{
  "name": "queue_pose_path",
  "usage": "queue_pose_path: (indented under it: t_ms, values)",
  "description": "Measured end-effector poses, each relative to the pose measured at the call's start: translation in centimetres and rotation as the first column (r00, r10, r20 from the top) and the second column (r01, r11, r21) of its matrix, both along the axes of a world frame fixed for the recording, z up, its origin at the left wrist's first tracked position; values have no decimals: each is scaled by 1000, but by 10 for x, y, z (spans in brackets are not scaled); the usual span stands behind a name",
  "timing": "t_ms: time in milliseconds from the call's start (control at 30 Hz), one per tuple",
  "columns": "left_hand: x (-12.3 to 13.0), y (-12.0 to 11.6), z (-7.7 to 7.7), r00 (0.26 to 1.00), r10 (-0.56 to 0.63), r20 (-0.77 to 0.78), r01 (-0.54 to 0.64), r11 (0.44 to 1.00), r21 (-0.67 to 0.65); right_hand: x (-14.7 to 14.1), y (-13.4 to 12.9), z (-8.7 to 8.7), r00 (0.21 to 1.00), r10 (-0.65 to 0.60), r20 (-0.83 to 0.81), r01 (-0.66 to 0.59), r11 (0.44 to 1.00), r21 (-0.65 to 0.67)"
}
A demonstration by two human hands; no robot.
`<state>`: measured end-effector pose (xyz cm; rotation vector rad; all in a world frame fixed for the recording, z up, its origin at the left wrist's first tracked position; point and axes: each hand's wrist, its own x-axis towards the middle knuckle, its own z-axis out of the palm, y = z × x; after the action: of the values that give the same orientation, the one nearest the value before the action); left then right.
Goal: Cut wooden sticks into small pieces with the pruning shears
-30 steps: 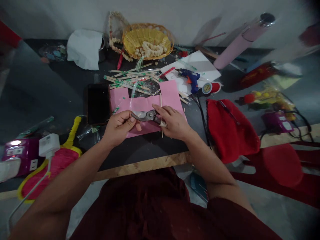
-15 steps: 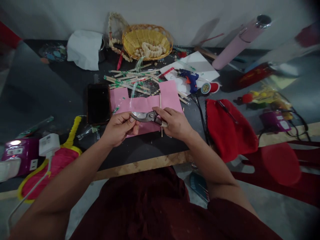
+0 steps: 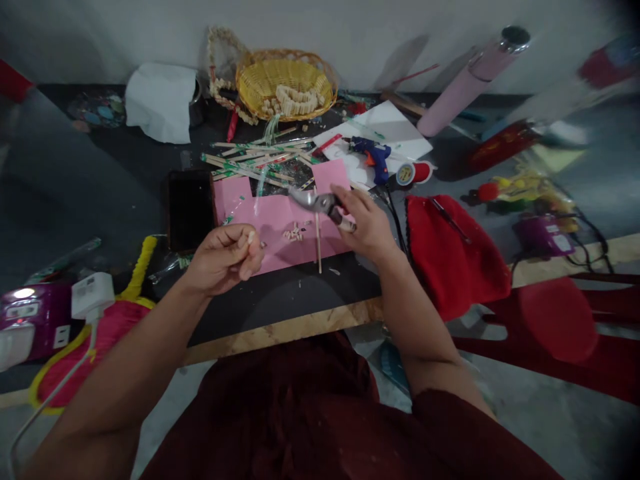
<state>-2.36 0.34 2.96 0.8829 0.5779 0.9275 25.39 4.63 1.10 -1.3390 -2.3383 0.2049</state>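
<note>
My right hand (image 3: 367,223) grips a pair of pruning shears (image 3: 320,202), their metal blades pointing left above the pink paper (image 3: 270,207). Between the thumb and fingertips of my left hand (image 3: 225,257) is a small pale piece of wooden stick (image 3: 251,237). A little pile of short cut stick pieces (image 3: 294,233) lies on the paper, between my two hands. A longer wooden stick (image 3: 319,243) lies on the paper just left of my right hand, partly behind the shears.
Paper-wrapped chopsticks (image 3: 255,160) lie behind the paper, below a yellow basket (image 3: 287,73). A phone (image 3: 190,210) is at the left. To the right are a blue glue gun (image 3: 375,157), a red thread spool (image 3: 420,173), a red cloth (image 3: 445,260) and a pink bottle (image 3: 465,90).
My hands have moved apart. The shears have gone up and away from my left hand, which keeps the small piece. The pile of cut pieces has come into view.
</note>
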Motion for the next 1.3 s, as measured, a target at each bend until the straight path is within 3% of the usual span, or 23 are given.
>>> queue_pose_path:
  t_ms: [100, 233, 367, 500, 667, 733, 800, 833, 900, 1000, 1067, 1300]
  values:
    - [6, 3, -5, 984, 63, -168, -71, 997, -41, 10, 9, -5, 958, -287, 9, 287, 958, -5]
    - [14, 4, -13, 946, 83, -312, -94, 995, -20, 22, 16, -13, 888, -455, 65, 458, 888, -34]
    - [16, 2, -14, 904, 92, -417, -79, 996, 48, 24, 15, -19, 857, -500, 125, 507, 861, -27]
    - [16, 0, -11, 846, 133, -516, -60, 986, 156, 22, 13, -21, 859, -480, 178, 489, 872, -7]
    - [17, -1, -13, 750, 228, -621, -9, 942, 335, 15, 8, -9, 872, -474, 127, 465, 881, 91]
    - [17, -2, -15, 738, 241, -630, 1, 933, 359, 6, 2, 0, 926, -377, -9, 376, 922, 90]
    - [18, -2, -18, 726, 236, -646, 17, 933, 360, -8, -6, 7, 967, -167, -193, 163, 986, -36]
    - [18, -2, -19, 714, 234, -660, 33, 930, 366, -16, -11, 10, 961, -67, -270, 34, 992, -123]
    - [18, -3, -20, 675, 245, -696, 82, 913, 401, -31, -20, 13, 920, 105, -377, -221, 934, -280]
    - [18, -3, -21, 614, 262, -744, 172, 876, 450, -45, -29, 11, 858, 232, -458, -437, 799, -414]
    - [18, -4, -21, 584, 265, -767, 225, 856, 466, -49, -31, 9, 834, 274, -479, -501, 738, -451]
    - [18, -5, -18, 519, 305, -798, 389, 748, 538, -47, -31, 1, 785, 270, -558, -582, 629, -515]
